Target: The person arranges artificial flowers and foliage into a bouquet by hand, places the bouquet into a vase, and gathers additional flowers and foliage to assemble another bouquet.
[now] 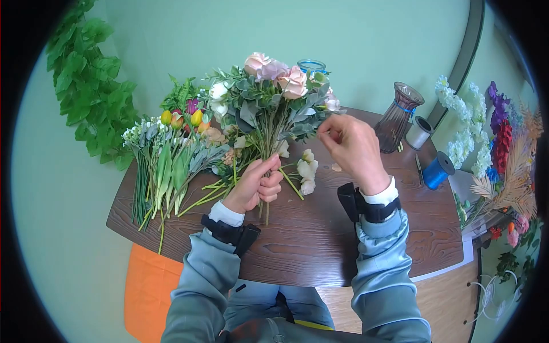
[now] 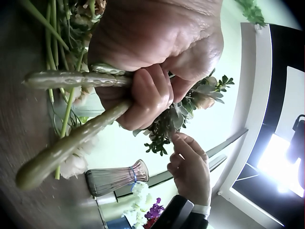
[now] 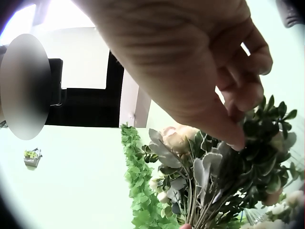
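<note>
1. The left hand (image 1: pixel 254 186) grips the bouquet (image 1: pixel 273 97) by its stems, upright above the tabletop (image 1: pixel 320 240).
2. The right hand (image 1: pixel 351 146) pinches a leafy sprig at the bouquet's right edge; arranging seems underway, and the next adjustment likely needs a steady stem grip.
3. Only the head view shows the loose flowers (image 1: pixel 171 154) left of the hands; the left wrist view shows the clenched fingers (image 2: pixel 152 93) closely.

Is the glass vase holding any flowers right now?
No, the glass vase stands empty on the table; the bouquet is in the left hand.

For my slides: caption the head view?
Left hand grips bouquet stems; right hand pinches its foliage.
</note>
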Tool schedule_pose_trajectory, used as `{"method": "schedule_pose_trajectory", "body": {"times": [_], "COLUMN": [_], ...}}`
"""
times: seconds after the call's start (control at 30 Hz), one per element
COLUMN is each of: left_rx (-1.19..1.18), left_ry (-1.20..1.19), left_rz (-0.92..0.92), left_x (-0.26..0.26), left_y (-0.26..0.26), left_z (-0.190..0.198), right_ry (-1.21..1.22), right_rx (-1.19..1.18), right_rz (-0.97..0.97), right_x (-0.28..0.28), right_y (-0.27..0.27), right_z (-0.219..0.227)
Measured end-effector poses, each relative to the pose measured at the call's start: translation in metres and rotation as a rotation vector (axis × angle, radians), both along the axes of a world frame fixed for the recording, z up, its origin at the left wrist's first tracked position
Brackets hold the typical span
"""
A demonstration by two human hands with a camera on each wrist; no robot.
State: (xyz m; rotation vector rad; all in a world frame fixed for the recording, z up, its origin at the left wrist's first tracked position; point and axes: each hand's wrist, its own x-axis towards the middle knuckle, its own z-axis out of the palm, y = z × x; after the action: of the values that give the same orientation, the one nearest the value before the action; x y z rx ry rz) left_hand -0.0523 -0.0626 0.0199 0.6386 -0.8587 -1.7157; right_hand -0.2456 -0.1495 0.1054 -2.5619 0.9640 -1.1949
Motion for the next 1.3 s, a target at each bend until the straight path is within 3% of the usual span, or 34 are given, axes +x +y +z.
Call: {"method": "schedule_pose_trajectory", "body": {"times": [0.27, 0.37, 0.47, 0.6, 0.7, 0.87, 0.93, 1.0, 1.03, 1.07, 1.13, 1.17, 1.2, 1.27, 1.3], "left_rx": [-0.001, -0.005, -0.01, -0.024, -0.029, -0.089, -0.09, -0.092, -0.117, -0.142, -0.119, -0.092, -0.097, -0.087, -0.092], "left_ry": [-0.037, -0.077, -0.081, -0.104, -0.107, -0.062, -0.155, -0.243, -0.31, -0.378, -0.354, -0.336, -0.333, -0.197, -0.194], "left_rz": [-0.023, -0.043, -0.014, 0.086, 0.192, 0.35, 0.341, 0.334, 0.28, 0.224, 0.183, 0.141, 0.143, 0.137, 0.14], "left_x": [-0.001, -0.003, -0.002, -0.004, -0.006, -0.011, -0.015, -0.017, -0.017, -0.018, -0.019, -0.019, -0.019, -0.016, -0.014], "left_y": [0.0, 0.001, -0.001, -0.001, -0.001, 0.001, 0.003, 0.004, 0.003, 0.003, 0.002, 0.002, 0.001, -0.003, -0.005], "left_z": [-0.002, -0.001, -0.003, -0.001, 0.0, -0.002, 0.001, 0.0, -0.002, -0.003, -0.003, -0.003, -0.005, -0.015, -0.021], "right_ry": [-0.205, -0.153, -0.296, -0.377, -0.128, -0.042, -0.053, -0.126, -0.103, -0.097, -0.214, -0.234, -0.229, -0.069, -0.164], "right_rx": [0.059, -0.022, -0.073, 0.049, 0.353, 0.374, 0.438, 0.345, 0.504, 0.5, 0.721, 0.648, 0.644, 0.851, 0.908], "right_rz": [0.041, 0.008, -0.016, 0.022, 0.218, 0.286, 0.343, 0.307, 0.33, 0.33, 0.385, 0.325, 0.325, 0.426, 0.423], "right_x": [0.003, 0.005, 0.002, 0.002, 0.013, 0.046, 0.057, 0.066, 0.061, 0.06, 0.06, 0.067, 0.065, 0.059, 0.059], "right_y": [0.008, -0.003, -0.006, 0.003, 0.014, 0.021, 0.018, 0.021, 0.022, 0.027, 0.032, 0.031, 0.027, 0.023, 0.027], "right_z": [0.008, -0.001, 0.002, 0.01, 0.003, -0.027, -0.042, -0.047, -0.046, -0.04, -0.034, -0.043, -0.047, -0.045, -0.049]}}
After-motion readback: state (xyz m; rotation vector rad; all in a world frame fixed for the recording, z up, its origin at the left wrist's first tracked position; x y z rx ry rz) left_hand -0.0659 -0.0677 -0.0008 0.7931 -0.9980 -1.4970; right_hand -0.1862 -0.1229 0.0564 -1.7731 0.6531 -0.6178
